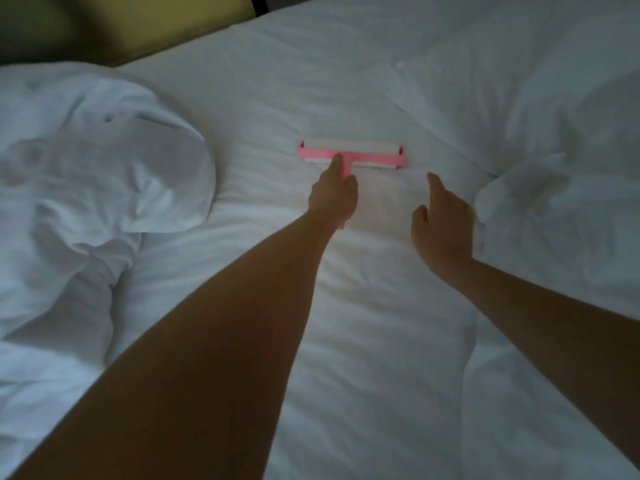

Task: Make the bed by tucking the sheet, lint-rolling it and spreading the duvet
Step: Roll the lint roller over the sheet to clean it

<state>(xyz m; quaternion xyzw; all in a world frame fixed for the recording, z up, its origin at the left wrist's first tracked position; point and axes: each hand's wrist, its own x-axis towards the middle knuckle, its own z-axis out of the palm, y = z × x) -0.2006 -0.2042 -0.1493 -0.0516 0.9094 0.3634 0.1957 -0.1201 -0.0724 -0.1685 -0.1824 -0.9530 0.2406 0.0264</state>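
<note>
A wide pink lint roller (363, 154) with a white roll lies flat on the white sheet (277, 98) in the middle of the bed. My left hand (334, 192) grips its pink handle, forefinger stretched along it toward the roller head. To the right of it, my right hand (443, 220) hovers over the sheet with loosely spread fingers, holding nothing. The white duvet (86, 174) is bunched in a heap on the left side of the bed.
White pillows (536, 109) lie at the right, one corner close to my right hand. A yellowish wall or headboard (104, 22) runs along the far edge at the top left. More crumpled white bedding covers the near left.
</note>
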